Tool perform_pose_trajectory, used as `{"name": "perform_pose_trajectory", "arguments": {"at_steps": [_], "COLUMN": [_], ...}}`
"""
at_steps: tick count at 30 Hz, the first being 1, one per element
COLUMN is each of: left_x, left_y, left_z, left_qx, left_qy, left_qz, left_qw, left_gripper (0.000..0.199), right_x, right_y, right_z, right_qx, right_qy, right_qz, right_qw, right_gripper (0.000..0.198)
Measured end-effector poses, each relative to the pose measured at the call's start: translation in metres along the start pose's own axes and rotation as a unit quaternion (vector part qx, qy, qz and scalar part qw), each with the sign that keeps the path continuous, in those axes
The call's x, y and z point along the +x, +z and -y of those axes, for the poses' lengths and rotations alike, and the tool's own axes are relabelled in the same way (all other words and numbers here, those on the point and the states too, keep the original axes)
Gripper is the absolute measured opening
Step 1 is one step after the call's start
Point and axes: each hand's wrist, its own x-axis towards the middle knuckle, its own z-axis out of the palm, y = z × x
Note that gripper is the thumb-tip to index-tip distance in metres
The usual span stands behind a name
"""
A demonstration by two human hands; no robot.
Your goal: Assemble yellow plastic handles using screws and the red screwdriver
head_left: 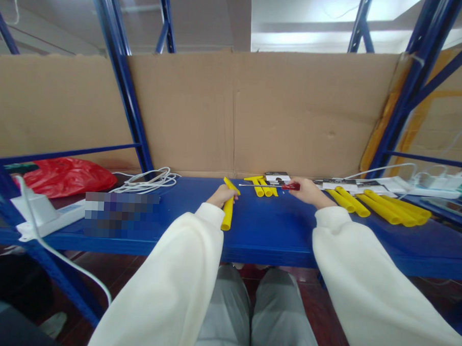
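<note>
My left hand (220,195) is closed around a yellow T-shaped plastic tube (227,214), holding it tilted with its crosspiece at the top. In my right hand (307,190) is a screwdriver (287,186) with a red handle, its long metal shaft pointing left. The tip lies close to the tube's crosspiece; whether it touches, I cannot tell. Just behind the shaft, several yellow T-shaped pieces (258,190) lie side by side on the blue shelf (270,225).
Several plain yellow tubes (380,209) lie to the right of my right hand. At the left are a red plastic bag (72,179), a coiled white cable (156,179) and a white power strip (56,219). A cardboard sheet (256,113) stands behind the shelf between blue posts.
</note>
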Motion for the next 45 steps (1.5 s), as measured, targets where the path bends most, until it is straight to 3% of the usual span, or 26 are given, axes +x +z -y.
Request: {"name": "perform_pose_trajectory", "arguments": {"at_steps": [18, 24, 29, 35, 40, 45], "left_x": [-0.004, 0.003, 0.008, 0.002, -0.006, -0.007], "left_y": [0.005, 0.004, 0.002, 0.002, 0.003, 0.004], "left_z": [-0.004, 0.002, 0.004, -0.001, -0.006, -0.006], "left_qx": [0.011, -0.005, 0.053, 0.134, 0.149, 0.147], "left_qy": [0.033, 0.039, 0.034, 0.031, 0.029, 0.025], "left_qz": [0.015, 0.007, 0.026, 0.039, 0.046, 0.041], "left_qw": [0.999, 0.999, 0.998, 0.990, 0.987, 0.988], "left_gripper": [0.031, 0.018, 0.004, 0.008, 0.017, 0.018], "right_x": [-0.001, -0.001, 0.000, -0.002, -0.011, -0.013], "right_y": [0.000, 0.001, 0.001, -0.003, -0.006, -0.006], "right_z": [-0.003, 0.000, 0.001, 0.008, 0.025, 0.032], "right_qx": [-0.062, -0.080, -0.118, -0.227, -0.298, -0.301], "right_qy": [0.007, 0.006, -0.036, -0.098, -0.053, -0.023], "right_qz": [0.004, 0.007, -0.006, -0.026, -0.048, -0.032], "right_qw": [0.998, 0.997, 0.992, 0.969, 0.952, 0.953], "right_gripper": [0.023, 0.024, 0.021, 0.018, 0.023, 0.023]}}
